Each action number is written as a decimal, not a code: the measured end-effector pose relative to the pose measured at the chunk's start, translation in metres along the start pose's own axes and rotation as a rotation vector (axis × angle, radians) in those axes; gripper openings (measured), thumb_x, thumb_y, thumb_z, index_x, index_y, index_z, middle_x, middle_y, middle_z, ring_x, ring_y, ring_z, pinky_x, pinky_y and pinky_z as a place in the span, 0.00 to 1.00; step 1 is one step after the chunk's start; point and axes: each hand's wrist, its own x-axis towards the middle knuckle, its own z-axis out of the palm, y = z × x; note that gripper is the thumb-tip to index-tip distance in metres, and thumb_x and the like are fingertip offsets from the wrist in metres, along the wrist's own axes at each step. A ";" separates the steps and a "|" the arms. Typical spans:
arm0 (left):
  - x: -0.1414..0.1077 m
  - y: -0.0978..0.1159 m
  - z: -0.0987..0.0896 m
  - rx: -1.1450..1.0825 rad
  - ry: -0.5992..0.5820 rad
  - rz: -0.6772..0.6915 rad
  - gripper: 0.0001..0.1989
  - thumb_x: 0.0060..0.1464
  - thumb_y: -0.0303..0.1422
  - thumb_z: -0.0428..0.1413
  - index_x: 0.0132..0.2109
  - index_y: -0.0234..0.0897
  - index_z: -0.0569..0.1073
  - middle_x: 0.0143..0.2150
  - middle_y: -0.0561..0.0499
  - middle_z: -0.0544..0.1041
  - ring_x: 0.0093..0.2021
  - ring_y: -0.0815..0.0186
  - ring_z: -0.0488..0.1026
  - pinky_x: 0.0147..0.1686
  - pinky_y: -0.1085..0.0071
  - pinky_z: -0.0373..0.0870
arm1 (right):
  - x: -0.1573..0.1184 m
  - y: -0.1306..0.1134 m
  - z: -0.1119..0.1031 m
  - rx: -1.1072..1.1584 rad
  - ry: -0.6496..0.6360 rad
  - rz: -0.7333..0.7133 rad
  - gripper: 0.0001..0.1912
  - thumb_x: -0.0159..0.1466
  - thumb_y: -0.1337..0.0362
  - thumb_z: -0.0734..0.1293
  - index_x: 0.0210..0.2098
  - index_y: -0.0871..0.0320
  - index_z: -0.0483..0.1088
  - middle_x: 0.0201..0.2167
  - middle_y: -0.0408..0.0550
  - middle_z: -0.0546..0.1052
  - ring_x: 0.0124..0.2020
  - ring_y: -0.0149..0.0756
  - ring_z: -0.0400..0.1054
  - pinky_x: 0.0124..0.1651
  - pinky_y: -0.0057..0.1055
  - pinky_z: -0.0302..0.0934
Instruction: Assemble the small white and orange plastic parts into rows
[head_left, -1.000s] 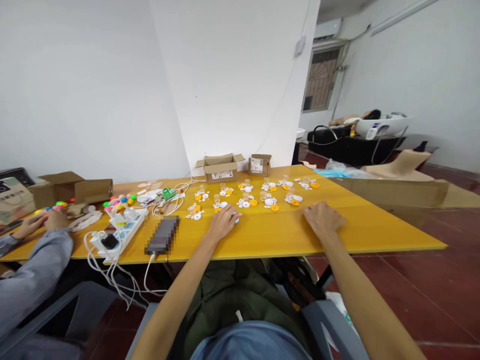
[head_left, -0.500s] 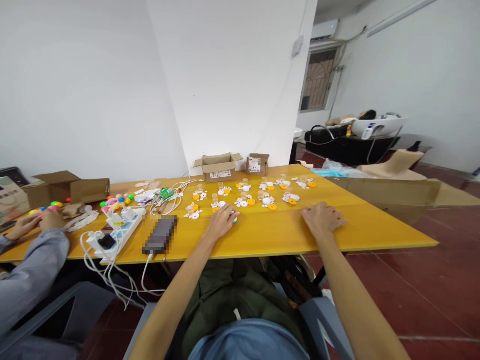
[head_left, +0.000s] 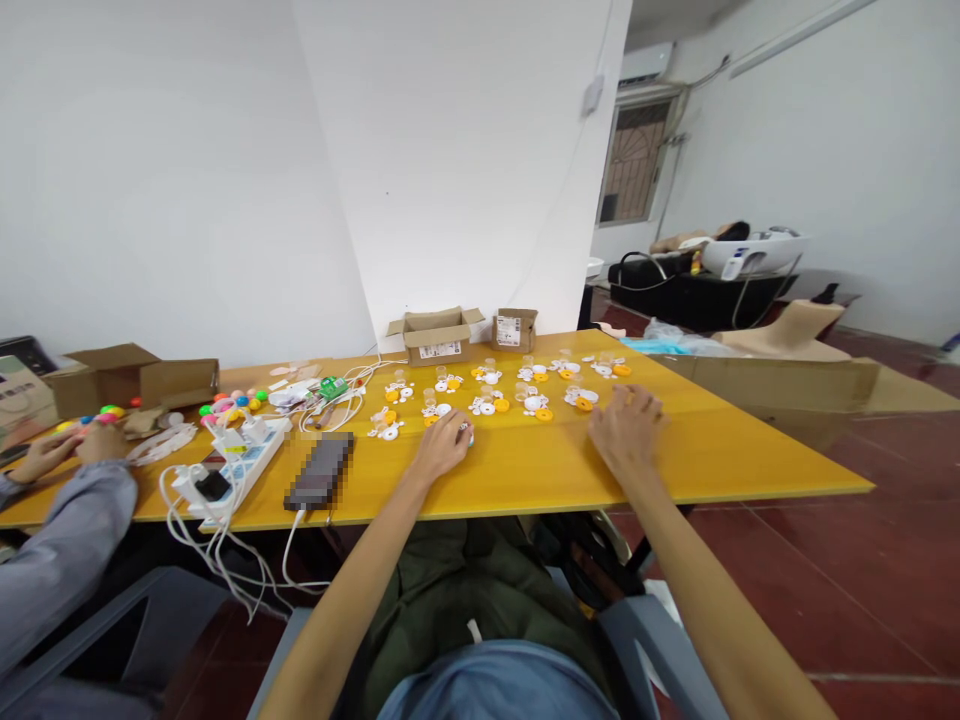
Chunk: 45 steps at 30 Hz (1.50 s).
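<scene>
My left hand [head_left: 444, 445] rests on the yellow table [head_left: 525, 465], its fingers curled round something small and whitish that is mostly hidden. Over the table at the right, my right hand [head_left: 628, 428] has its fingers spread and holds nothing; it is slightly blurred. Beyond both hands lie several small groups of white and orange round plastic parts with clear cups. An orange piece [head_left: 544, 414] lies between the hands, near a white disc [head_left: 532, 402]. Another orange piece [head_left: 583, 404] is close to my right fingertips.
Two cardboard boxes, one open [head_left: 437, 338] and one smaller [head_left: 514, 330], stand against the wall. Left are a dark device [head_left: 322, 470], a power strip [head_left: 251, 468] with cables, coloured balls [head_left: 234, 402] and another person's hands [head_left: 101, 442]. A large carton [head_left: 757, 395] stands beyond the table's right edge.
My right hand has moved a little left and farther from me, closer to the parts. My left hand has stayed nearly in place.
</scene>
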 end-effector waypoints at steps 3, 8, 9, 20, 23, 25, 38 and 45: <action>0.000 0.000 0.000 -0.023 0.000 -0.016 0.07 0.64 0.33 0.52 0.38 0.42 0.75 0.37 0.50 0.76 0.39 0.62 0.73 0.42 0.67 0.69 | -0.011 -0.020 0.006 0.150 -0.143 -0.258 0.20 0.63 0.62 0.62 0.53 0.59 0.68 0.55 0.65 0.72 0.58 0.59 0.63 0.59 0.56 0.58; 0.003 0.003 -0.003 -0.120 -0.012 -0.023 0.07 0.63 0.31 0.53 0.37 0.41 0.75 0.37 0.50 0.77 0.39 0.63 0.73 0.43 0.67 0.69 | -0.043 -0.064 0.028 0.500 -0.467 -0.501 0.20 0.64 0.57 0.66 0.54 0.54 0.68 0.52 0.56 0.75 0.55 0.51 0.69 0.59 0.48 0.63; 0.003 0.004 -0.004 -0.143 -0.009 -0.027 0.07 0.62 0.31 0.53 0.38 0.41 0.76 0.37 0.51 0.78 0.38 0.63 0.73 0.43 0.67 0.70 | -0.048 -0.072 0.031 0.548 -0.532 -0.520 0.20 0.63 0.57 0.67 0.54 0.53 0.69 0.52 0.55 0.75 0.55 0.49 0.70 0.58 0.47 0.64; 0.006 0.002 -0.005 -0.342 0.001 -0.057 0.08 0.61 0.31 0.54 0.41 0.40 0.79 0.40 0.50 0.81 0.38 0.64 0.74 0.42 0.68 0.71 | -0.048 -0.105 0.039 0.819 -0.771 -0.411 0.09 0.61 0.57 0.68 0.35 0.55 0.73 0.33 0.44 0.78 0.33 0.39 0.71 0.40 0.35 0.65; 0.006 0.000 -0.003 -0.359 -0.005 -0.034 0.08 0.61 0.31 0.55 0.41 0.40 0.80 0.41 0.50 0.82 0.38 0.64 0.74 0.43 0.67 0.71 | -0.047 -0.103 0.040 0.847 -0.775 -0.401 0.08 0.59 0.58 0.68 0.34 0.55 0.74 0.29 0.43 0.78 0.31 0.38 0.69 0.37 0.32 0.64; 0.007 -0.002 -0.001 -0.369 -0.004 -0.022 0.08 0.61 0.33 0.56 0.41 0.40 0.80 0.40 0.50 0.81 0.38 0.63 0.74 0.43 0.67 0.71 | -0.046 -0.102 0.041 0.867 -0.790 -0.417 0.07 0.59 0.59 0.68 0.34 0.55 0.75 0.29 0.43 0.78 0.31 0.38 0.68 0.37 0.32 0.63; 0.005 -0.008 0.003 -0.392 0.023 0.047 0.09 0.61 0.31 0.54 0.37 0.39 0.80 0.35 0.50 0.80 0.36 0.64 0.73 0.42 0.68 0.70 | -0.047 -0.098 0.050 0.879 -0.828 -0.417 0.06 0.58 0.62 0.67 0.32 0.55 0.77 0.27 0.42 0.77 0.29 0.38 0.67 0.35 0.31 0.59; 0.005 -0.011 0.005 -0.408 0.036 0.045 0.08 0.60 0.30 0.55 0.38 0.39 0.79 0.36 0.50 0.80 0.36 0.64 0.74 0.42 0.68 0.70 | -0.049 -0.099 0.054 0.842 -0.801 -0.418 0.07 0.58 0.61 0.67 0.32 0.54 0.78 0.26 0.42 0.78 0.29 0.38 0.66 0.35 0.31 0.58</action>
